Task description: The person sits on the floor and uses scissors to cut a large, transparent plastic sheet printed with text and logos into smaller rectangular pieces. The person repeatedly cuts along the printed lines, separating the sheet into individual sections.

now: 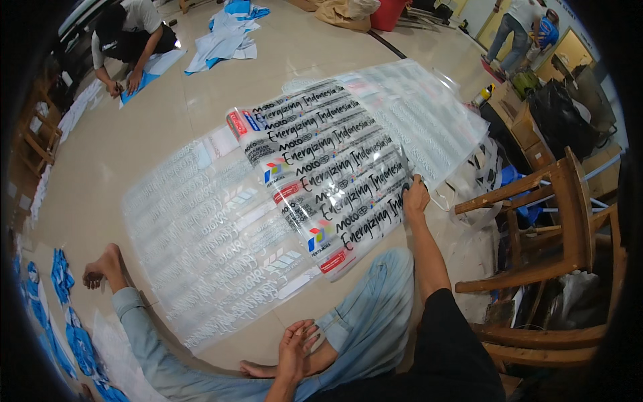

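On the floor before me lies a clear plastic transfer film (321,176) printed with repeated black lettering and coloured logos. Part of it is rolled over, its glossy face up. My right hand (417,196) grips what look like scissors (406,161) at the film's right edge, the blades pointing away from me along it; the fingers partly hide the handles. Above my bare foot, my left hand (297,346) rests with loosely curled fingers and nothing in it. A paler stretch of the film (201,236) spreads to the left, and more pale sheets (422,120) lie at the far right.
Wooden stools (572,221) crowd the right side, by cardboard boxes (535,145) and a black plastic bag (562,115). Blue and white fabric pieces (226,40) lie at the back. A co-worker (130,40) crouches over fabric at upper left. Blue fabric bundles (80,341) lie lower left.
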The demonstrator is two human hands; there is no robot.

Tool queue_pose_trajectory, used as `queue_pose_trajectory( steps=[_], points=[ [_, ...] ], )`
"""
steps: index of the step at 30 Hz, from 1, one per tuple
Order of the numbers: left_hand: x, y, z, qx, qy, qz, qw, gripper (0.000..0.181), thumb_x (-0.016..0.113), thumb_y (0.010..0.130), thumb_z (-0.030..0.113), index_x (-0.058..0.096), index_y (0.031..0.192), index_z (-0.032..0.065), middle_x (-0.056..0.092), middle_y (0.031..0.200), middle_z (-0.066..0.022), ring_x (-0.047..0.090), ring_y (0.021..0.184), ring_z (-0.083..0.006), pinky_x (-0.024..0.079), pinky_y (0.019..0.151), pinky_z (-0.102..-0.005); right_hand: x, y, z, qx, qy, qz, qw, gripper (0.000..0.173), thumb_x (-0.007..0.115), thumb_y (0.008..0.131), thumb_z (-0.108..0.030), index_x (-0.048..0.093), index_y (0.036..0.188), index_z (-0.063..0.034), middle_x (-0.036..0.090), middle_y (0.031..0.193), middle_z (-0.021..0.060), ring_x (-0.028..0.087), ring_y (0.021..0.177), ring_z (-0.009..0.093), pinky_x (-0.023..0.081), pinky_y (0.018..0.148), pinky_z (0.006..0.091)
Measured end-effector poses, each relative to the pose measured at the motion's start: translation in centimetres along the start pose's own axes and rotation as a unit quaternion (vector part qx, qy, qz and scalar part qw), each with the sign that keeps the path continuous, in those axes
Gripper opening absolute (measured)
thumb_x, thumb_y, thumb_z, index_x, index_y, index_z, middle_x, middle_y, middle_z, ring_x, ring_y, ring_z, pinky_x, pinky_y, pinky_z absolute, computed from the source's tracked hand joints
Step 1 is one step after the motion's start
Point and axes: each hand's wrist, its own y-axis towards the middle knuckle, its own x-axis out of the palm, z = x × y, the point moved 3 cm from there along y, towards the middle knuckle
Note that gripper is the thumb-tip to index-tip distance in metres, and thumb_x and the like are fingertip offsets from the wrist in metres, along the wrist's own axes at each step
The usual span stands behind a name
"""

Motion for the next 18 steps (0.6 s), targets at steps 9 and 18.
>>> queue_pose_trajectory(
  steps=[9,18],
  points=[
    [2.9,-1.4,0.9,0.032,0.067,-0.043,0.996,0.027,0.055,0.102,0.023,0.056,0.123,0.0049,0.058,0.133,-0.0105,0.056,0.121,-0.0205,0.044,0.102,-0.0344,0.1,1.4,0.8,0.052,-0.015,0.0,0.999,0.033,0.064,0.084,-0.003,0.053,0.115,-0.0038,0.07,0.088,0.0221,0.07,0.083,0.04,0.053,0.072,0.0492],
    [-0.2,-1.7,-1.1,0.002,0.056,-0.064,0.996,0.028,0.052,0.104,0.021,0.055,0.124,0.0017,0.059,0.13,-0.0112,0.056,0.119,-0.0181,0.044,0.1,-0.0321,0.2,3.5,2.1,-0.01,-0.145,-0.007,0.989,0.023,0.066,0.085,-0.012,0.059,0.105,-0.0033,0.072,0.086,0.0171,0.072,0.081,0.035,0.057,0.067,0.0444]
  ],
)
